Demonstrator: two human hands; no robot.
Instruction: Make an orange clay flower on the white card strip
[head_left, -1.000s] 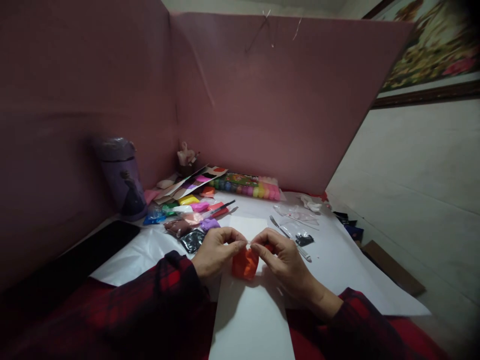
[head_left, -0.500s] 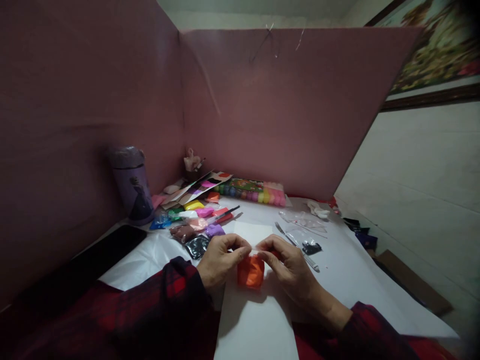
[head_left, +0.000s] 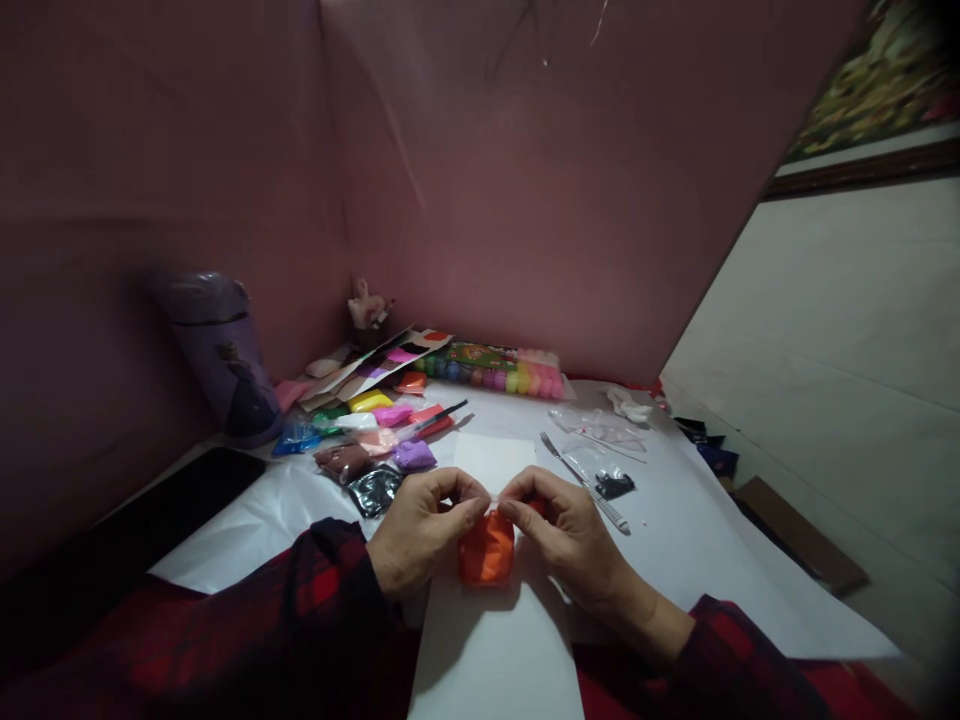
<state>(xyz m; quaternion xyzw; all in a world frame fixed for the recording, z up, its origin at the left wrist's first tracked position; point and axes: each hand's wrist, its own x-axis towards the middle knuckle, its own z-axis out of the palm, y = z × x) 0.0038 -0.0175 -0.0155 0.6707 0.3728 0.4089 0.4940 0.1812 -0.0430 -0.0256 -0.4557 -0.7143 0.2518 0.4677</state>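
A small clear packet of orange clay (head_left: 486, 550) hangs between my hands, over a white card strip (head_left: 491, 650). My left hand (head_left: 427, 525) pinches the packet's top edge between thumb and forefinger. From the other side, my right hand (head_left: 562, 530) pinches the same edge, its fingertips almost touching the left ones. The plastic right at the fingertips is partly hidden. A packet of black clay (head_left: 375, 490) lies just beyond my left hand. To the right of my right hand rests a metal fork (head_left: 585, 485).
Several clay packets, among them a purple one (head_left: 414, 455) and a yellow one (head_left: 371, 401), lie at left. A purple canister (head_left: 225, 370) stands by the pink partition (head_left: 510, 220). Behind sits a tray of coloured clay (head_left: 495, 370). Clear wrappers (head_left: 600, 428) lie at right.
The camera view has tilted down and shifted, so the scene sits a little higher and further left. Both hands still pinch the orange packet's top, now slightly closer together.
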